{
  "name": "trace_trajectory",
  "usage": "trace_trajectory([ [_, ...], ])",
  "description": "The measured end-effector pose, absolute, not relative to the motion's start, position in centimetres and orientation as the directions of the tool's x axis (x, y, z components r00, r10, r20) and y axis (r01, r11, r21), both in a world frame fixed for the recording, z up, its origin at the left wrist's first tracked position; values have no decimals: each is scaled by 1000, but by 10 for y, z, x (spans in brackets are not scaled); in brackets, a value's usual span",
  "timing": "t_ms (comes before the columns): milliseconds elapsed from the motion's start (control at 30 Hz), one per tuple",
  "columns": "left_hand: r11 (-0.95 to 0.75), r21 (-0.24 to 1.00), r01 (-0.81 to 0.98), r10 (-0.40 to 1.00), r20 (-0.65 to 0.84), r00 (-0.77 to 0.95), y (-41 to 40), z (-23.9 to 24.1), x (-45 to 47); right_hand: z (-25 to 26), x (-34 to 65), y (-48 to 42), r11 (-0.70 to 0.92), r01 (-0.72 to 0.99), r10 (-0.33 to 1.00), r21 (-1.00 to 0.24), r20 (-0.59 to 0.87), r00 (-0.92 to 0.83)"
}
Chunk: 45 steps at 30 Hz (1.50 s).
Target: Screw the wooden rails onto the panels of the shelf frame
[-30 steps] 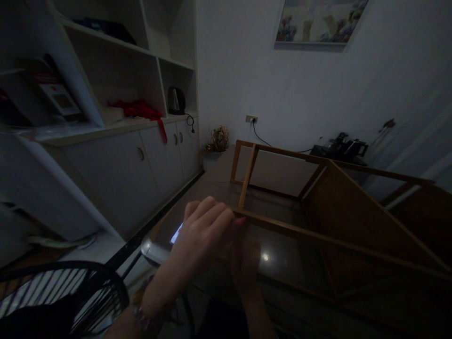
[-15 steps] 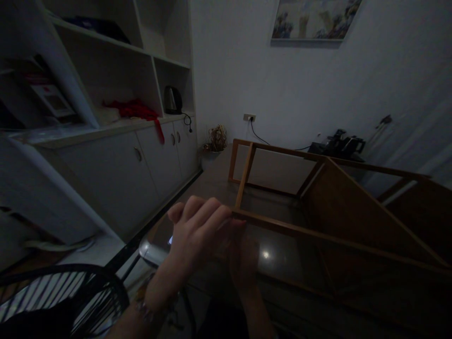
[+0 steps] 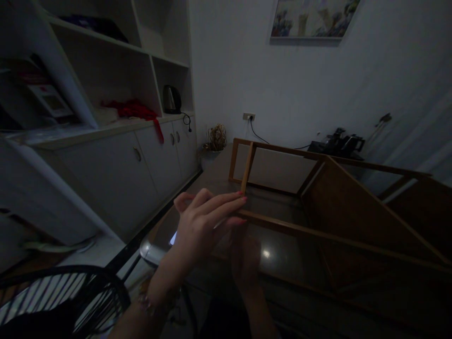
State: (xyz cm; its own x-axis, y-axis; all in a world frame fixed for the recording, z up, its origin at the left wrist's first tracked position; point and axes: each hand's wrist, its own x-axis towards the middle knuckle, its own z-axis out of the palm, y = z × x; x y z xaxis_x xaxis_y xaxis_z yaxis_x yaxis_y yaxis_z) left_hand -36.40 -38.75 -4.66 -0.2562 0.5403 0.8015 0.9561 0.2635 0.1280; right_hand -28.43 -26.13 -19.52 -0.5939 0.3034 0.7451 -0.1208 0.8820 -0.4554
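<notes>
A dim wall (image 3: 219,70) is rising behind the table (image 3: 217,169), where the frame (image 3: 282,225) is resting. My left hand (image 3: 203,219) is covering its near corner, fingers stretching out straight; my right hand (image 3: 245,259) is sitting below in shadow, its grip impossible to tell. I'm seemingly steadying that corner; shifting it would call for a firmer hold.

Pinkish-red polished fingernails (image 3: 244,198) and a beaded bracelet (image 3: 147,305)

We face a pale wall (image 3: 219,70) with a framed picture (image 3: 314,21) in dim light. Open shelves (image 3: 100,36) rise above cupboards (image 3: 99,165) on our left, beyond a black chair (image 3: 70,269).
</notes>
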Motion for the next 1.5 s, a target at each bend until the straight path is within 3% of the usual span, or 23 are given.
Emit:
trace_trajectory([
  [200,259,144,955,530,805,-265,-386,-48,-363,-193,-275,-260,862,-142,333,-486,756,-564],
  [500,231,152,961,498,830,-251,-385,-47,-363,-199,-232,-259,722,-255,582,-643,764,-279],
  [733,185,139,973,525,823,-217,-387,-45,-363,-155,-216,-265,725,-215,544,-654,736,-403],
  [967,189,122,974,507,837,-203,-386,-45,-363,-132,-214,-281,489,-489,576,-722,688,-441],
  [1067,183,112,977,508,840,-191,-387,-44,-363,-124,-212,-284,397,-508,544,-765,641,-541],
  [1200,162,104,981,505,846,-173,-387,-44,-365,-120,-208,-281,395,-472,452,-788,614,-647],
  [1367,154,110,982,510,842,-174,-387,-46,-366,-123,-194,-267,532,-314,257,-787,504,-825],
  [1500,165,113,980,519,835,-184,-388,-47,-366,-120,-188,-255,669,-176,219,-722,418,-881],
])
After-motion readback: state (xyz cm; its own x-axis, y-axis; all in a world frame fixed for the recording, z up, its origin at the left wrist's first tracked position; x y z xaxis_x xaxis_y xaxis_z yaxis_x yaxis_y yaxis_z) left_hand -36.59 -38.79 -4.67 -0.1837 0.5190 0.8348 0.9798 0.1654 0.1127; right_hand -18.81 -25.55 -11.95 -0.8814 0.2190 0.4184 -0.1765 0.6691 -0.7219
